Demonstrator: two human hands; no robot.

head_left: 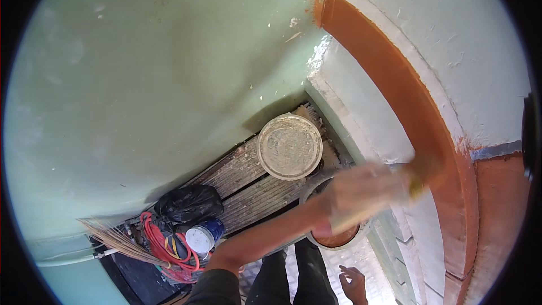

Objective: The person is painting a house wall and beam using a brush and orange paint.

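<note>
Left hand (pixel 361 189) grips blurred brush (pixel 416 186) at curved orange band (pixel 389 70); right hand (pixel 353 286) released; bucket (pixel 363 232), five o'clock, holds paint (pixel 340 239).

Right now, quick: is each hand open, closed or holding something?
Left hand: closed on a brush, blurred.
Right hand: loosely open, fingers curled, nothing visible in it.

- Tub (pixel 289 147) on the planks (pixel 254 200), beside the wall (pixel 169 79).
- Bag (pixel 189 203), can (pixel 200 238), cable (pixel 148 227) and broom (pixel 124 243) left of the tub.
- Bucket (pixel 360 234) right of the tub, partly behind the left hand (pixel 361 192).
- Brush (pixel 423 171) in that hand, before the band (pixel 389 73).
- Right hand (pixel 353 285) right of the legs (pixel 310 274).
</note>
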